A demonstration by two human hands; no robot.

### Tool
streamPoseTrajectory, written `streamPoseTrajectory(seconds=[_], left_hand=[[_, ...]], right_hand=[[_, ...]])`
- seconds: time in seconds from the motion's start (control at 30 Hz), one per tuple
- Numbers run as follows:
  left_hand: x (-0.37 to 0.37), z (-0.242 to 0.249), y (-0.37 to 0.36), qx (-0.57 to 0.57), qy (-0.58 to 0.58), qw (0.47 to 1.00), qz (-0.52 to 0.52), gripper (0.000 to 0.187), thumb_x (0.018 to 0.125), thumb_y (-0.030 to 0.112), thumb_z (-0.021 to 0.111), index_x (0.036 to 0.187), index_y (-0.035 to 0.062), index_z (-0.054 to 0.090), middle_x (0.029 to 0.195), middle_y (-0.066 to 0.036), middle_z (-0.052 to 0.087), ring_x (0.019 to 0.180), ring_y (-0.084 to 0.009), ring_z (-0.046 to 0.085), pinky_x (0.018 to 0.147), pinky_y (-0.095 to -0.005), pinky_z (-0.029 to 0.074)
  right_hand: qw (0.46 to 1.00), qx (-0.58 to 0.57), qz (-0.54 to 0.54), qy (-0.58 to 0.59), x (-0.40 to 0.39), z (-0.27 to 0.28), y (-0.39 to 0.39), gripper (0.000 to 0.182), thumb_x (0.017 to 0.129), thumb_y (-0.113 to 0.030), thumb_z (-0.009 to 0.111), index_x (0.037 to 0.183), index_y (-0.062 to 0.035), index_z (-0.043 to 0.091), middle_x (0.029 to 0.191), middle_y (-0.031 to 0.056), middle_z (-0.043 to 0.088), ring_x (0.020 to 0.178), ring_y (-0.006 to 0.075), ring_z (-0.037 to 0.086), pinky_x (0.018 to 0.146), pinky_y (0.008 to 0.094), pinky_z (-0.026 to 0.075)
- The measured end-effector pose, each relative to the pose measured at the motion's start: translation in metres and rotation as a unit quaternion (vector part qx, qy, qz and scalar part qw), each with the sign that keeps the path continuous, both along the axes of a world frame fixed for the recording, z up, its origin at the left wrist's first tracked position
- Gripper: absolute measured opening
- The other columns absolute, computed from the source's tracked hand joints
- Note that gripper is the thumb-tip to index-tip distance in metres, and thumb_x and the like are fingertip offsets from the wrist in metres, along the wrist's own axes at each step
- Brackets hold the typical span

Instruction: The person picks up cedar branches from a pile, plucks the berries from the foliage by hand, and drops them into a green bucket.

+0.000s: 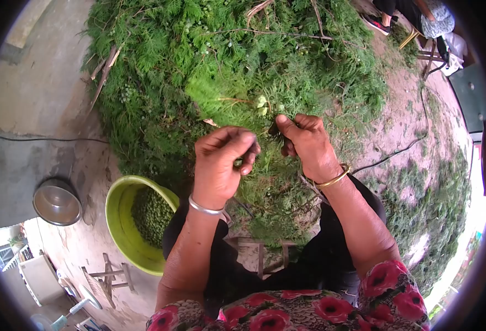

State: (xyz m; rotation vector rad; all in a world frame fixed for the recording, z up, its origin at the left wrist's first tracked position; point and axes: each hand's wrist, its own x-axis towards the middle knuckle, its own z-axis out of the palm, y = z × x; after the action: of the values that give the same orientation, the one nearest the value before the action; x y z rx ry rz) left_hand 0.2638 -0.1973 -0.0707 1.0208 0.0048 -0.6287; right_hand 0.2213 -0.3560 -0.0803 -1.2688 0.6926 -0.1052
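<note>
My left hand [221, 163] is closed, its thumb pressed against the curled fingers; a bit of green shows in it, too small to name. My right hand [309, 144] is pinched shut on a green sprig [215, 95], near the berry end. Pale green berries [261, 105] show on it just above the two hands, and its leafy part is blurred. The hands are close together but apart, over a big heap of cut green branches [160, 66]. Below left, a yellow-green bucket [115, 220] holds many small green berries [152, 215].
A metal bowl [57, 203] stands on the floor at the left, with a wooden stool [109, 278] below it. Dark cables cross the floor on both sides. Part of another person [400, 11] shows at the top right. More greenery [430, 215] lies at the right.
</note>
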Motion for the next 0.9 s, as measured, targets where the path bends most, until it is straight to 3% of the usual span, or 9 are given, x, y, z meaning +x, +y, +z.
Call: streamPoseTrajectory(seconds=[0.17,0.23,0.3,0.37,0.5,0.6,0.67,0.77,0.9], left_hand=[[-0.012,-0.015,-0.023,0.220,-0.163,0.961,0.029,0.008,0.082,0.006,0.066,0.080,-0.0006,0.061,0.065,-0.002,0.056,0.048,-0.0049,0.044,0.039,-0.0187,0.032],[-0.015,-0.012,-0.026,0.133,-0.081,0.987,0.035,0.012,0.080,0.005,0.067,0.072,0.0002,0.060,0.055,0.001,0.051,0.043,-0.0032,0.040,0.035,-0.0195,0.028],[-0.014,-0.010,-0.026,0.096,-0.061,0.993,0.043,0.016,0.082,0.008,0.067,0.071,0.0011,0.058,0.056,0.000,0.052,0.044,-0.0045,0.042,0.035,-0.0201,0.029],[-0.011,-0.002,-0.025,0.075,0.068,0.993,0.058,0.016,0.083,0.010,0.066,0.073,0.0012,0.059,0.061,-0.002,0.055,0.046,-0.0063,0.045,0.036,-0.0203,0.029],[-0.010,-0.006,-0.017,0.037,0.104,0.993,0.027,0.009,0.083,0.010,0.063,0.080,0.0021,0.061,0.071,-0.004,0.058,0.052,-0.0128,0.048,0.041,-0.0220,0.034],[-0.010,-0.007,-0.014,-0.018,0.113,0.993,0.023,0.008,0.082,0.005,0.056,0.086,-0.0009,0.060,0.074,-0.010,0.058,0.056,-0.0152,0.049,0.041,-0.0223,0.036],[-0.006,-0.009,-0.007,-0.064,0.104,0.992,0.009,0.011,0.081,0.004,0.054,0.090,-0.0022,0.059,0.077,-0.013,0.058,0.058,-0.0161,0.050,0.042,-0.0228,0.037],[0.003,-0.009,-0.002,-0.106,0.072,0.992,-0.017,0.023,0.080,0.004,0.053,0.101,-0.0043,0.056,0.086,-0.020,0.058,0.065,-0.0181,0.052,0.043,-0.0244,0.041],[-0.003,-0.002,-0.010,-0.083,0.080,0.992,0.054,0.022,0.080,0.003,0.056,0.102,-0.0033,0.057,0.082,-0.017,0.062,0.062,-0.0186,0.055,0.044,-0.0273,0.041]], right_hand=[[0.995,-0.010,0.097,-0.012,-0.004,0.000,0.001,0.033,0.087,-0.015,0.062,0.058,-0.0037,0.050,0.050,-0.0038,0.042,0.045,0.0051,0.039,0.039,0.0244,0.031],[0.994,0.002,0.110,-0.010,-0.003,0.007,0.002,0.033,0.086,-0.014,0.062,0.057,-0.0037,0.051,0.050,-0.0042,0.042,0.045,0.0049,0.038,0.040,0.0245,0.030],[0.993,0.013,0.120,-0.007,-0.004,0.007,-0.001,0.033,0.086,-0.013,0.062,0.056,-0.0038,0.051,0.049,-0.0047,0.041,0.045,0.0047,0.038,0.040,0.0245,0.030],[0.982,-0.080,0.165,-0.051,-0.004,0.003,-0.005,0.030,0.085,-0.011,0.063,0.057,-0.0036,0.051,0.050,-0.0043,0.042,0.046,0.0046,0.038,0.041,0.0246,0.030],[0.978,-0.085,0.186,-0.037,-0.005,0.006,-0.010,0.029,0.084,-0.011,0.064,0.059,-0.0032,0.051,0.051,-0.0031,0.044,0.047,0.0061,0.040,0.043,0.0245,0.034],[0.991,0.067,0.116,-0.020,-0.003,0.014,-0.005,0.029,0.084,-0.013,0.065,0.060,-0.0024,0.051,0.052,-0.0013,0.048,0.046,0.0079,0.042,0.043,0.0246,0.035],[0.984,0.173,-0.027,0.026,-0.001,0.022,-0.003,0.027,0.086,-0.018,0.063,0.064,-0.0034,0.056,0.059,0.0021,0.057,0.045,0.0065,0.041,0.044,0.0223,0.032],[0.990,0.099,0.095,-0.034,-0.004,0.016,-0.013,0.027,0.085,-0.015,0.064,0.063,0.0000,0.057,0.055,0.0010,0.053,0.043,0.0083,0.044,0.042,0.0237,0.035],[0.993,0.013,0.109,-0.031,-0.006,0.012,-0.006,0.033,0.085,-0.013,0.063,0.056,-0.0016,0.051,0.052,-0.0009,0.047,0.047,0.0057,0.038,0.042,0.0259,0.032]])
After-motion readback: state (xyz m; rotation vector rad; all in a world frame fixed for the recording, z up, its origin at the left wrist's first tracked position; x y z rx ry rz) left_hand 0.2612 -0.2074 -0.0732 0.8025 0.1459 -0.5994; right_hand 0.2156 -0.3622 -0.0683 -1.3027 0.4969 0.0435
